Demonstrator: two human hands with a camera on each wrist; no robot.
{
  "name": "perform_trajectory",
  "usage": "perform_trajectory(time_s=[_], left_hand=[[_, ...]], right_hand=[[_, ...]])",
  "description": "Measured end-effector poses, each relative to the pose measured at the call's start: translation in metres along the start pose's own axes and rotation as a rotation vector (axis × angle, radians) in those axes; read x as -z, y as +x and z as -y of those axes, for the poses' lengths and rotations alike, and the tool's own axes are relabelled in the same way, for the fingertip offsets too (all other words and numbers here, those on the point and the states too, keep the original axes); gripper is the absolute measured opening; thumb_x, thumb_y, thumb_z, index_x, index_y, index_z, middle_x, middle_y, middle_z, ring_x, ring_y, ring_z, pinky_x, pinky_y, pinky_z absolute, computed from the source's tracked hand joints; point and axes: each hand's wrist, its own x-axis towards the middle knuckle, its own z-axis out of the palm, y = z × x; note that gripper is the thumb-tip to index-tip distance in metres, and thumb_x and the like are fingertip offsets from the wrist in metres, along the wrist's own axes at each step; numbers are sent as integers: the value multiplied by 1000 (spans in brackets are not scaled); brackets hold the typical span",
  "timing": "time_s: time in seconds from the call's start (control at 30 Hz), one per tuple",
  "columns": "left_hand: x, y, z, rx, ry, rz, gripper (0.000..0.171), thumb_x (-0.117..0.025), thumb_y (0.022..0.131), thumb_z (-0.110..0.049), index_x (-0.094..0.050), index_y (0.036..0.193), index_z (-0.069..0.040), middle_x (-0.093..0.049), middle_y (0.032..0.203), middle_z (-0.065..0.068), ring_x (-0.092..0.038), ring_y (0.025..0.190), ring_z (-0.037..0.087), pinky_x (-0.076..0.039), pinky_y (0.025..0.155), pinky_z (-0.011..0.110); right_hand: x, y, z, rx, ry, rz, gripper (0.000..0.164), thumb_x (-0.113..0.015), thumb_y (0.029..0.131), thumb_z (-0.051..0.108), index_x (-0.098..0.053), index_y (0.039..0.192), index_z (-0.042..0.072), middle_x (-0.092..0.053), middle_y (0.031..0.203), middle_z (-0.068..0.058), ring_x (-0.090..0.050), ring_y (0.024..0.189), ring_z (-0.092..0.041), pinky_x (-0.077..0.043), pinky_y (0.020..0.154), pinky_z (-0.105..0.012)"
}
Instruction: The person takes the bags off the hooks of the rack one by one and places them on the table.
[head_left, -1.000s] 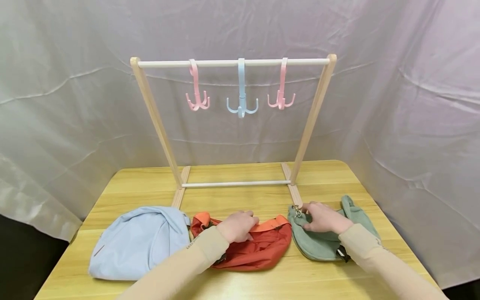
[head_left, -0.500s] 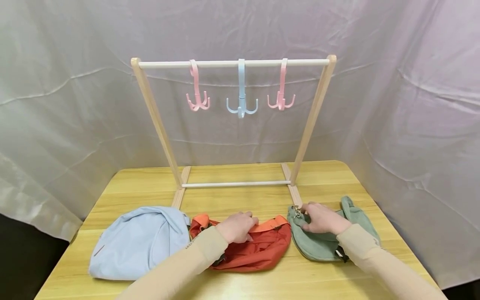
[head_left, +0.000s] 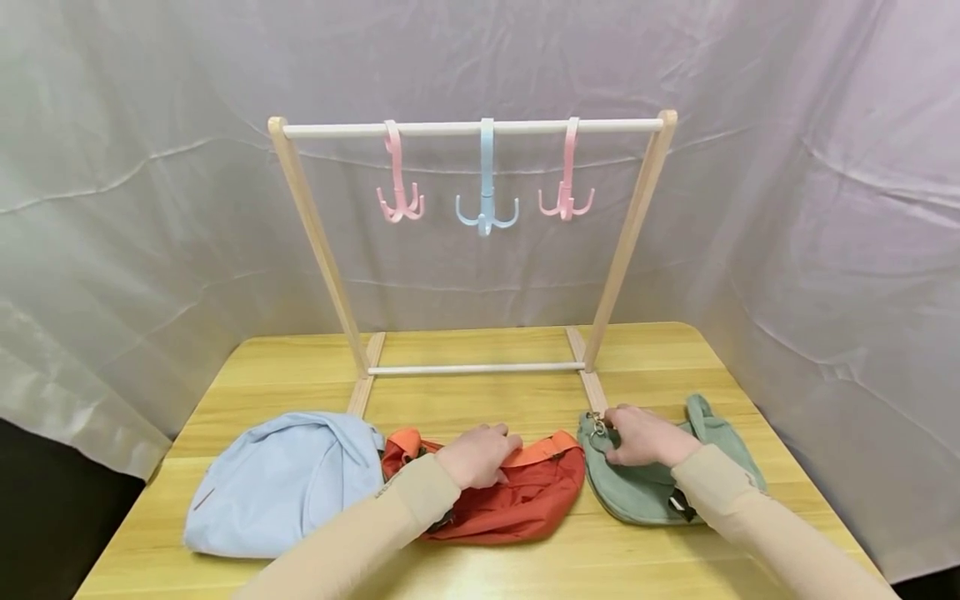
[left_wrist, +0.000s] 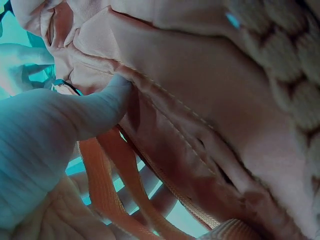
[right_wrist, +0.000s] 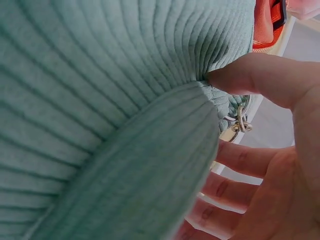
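My left hand (head_left: 477,457) grips the upper edge of a red bag (head_left: 525,504) lying in the middle of the table. In the left wrist view its thumb (left_wrist: 102,110) presses the cloth, while the fingers (left_wrist: 160,200) pass behind the orange straps (left_wrist: 100,172). On the right, my right hand (head_left: 647,438) pinches a ribbed green bag (head_left: 626,493) near its gold-coloured ring (head_left: 598,425). The right wrist view has the thumb (right_wrist: 255,75) on the ribbed fabric and the other fingers (right_wrist: 245,157) behind its edge, partly hidden. Both bags lie at the table front.
A light blue bag (head_left: 277,487) lies left of the red one. Behind stands a wooden rack (head_left: 322,242) with a white top bar (head_left: 330,131). A pink hook (head_left: 397,192), a blue hook (head_left: 487,183) and another pink hook (head_left: 567,179) hang from it. Grey curtains (head_left: 465,283) surround the table.
The head view has shifted slightly, moving the scene a little to the right. Both hands keep their hold on the red and green bags, which stay where they lie.
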Motion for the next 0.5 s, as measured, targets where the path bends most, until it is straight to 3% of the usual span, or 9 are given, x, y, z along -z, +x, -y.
perform_trajectory(time_s=[0.23,0.33,0.5], left_hand=[[0,2,-2,-1,26,-2,46,-76,90,-31,-59,133,-25,-59,117,-2,-60,102,17,-53,89,27],[0,1,-3,-7,20,-3,48,-77,90,-31,-58,133,-25,-59,119,-2,-61,104,17,-54,90,28],[16,-3,-1,10,-43,17,55,-70,94,-35,-51,144,-23,-58,137,3,-61,122,23,-52,105,35]], right_hand=[[1,2,0,-35,-25,24,44,-82,74,22,-63,108,3,-63,96,-9,-58,82,-21,-52,72,-43],[4,0,0,-8,2,37,42,-81,74,21,-62,107,2,-63,94,-8,-56,80,-21,-51,70,-41],[17,-1,-3,28,102,79,42,-80,81,28,-61,109,3,-64,96,-10,-59,84,-21,-51,72,-39]])
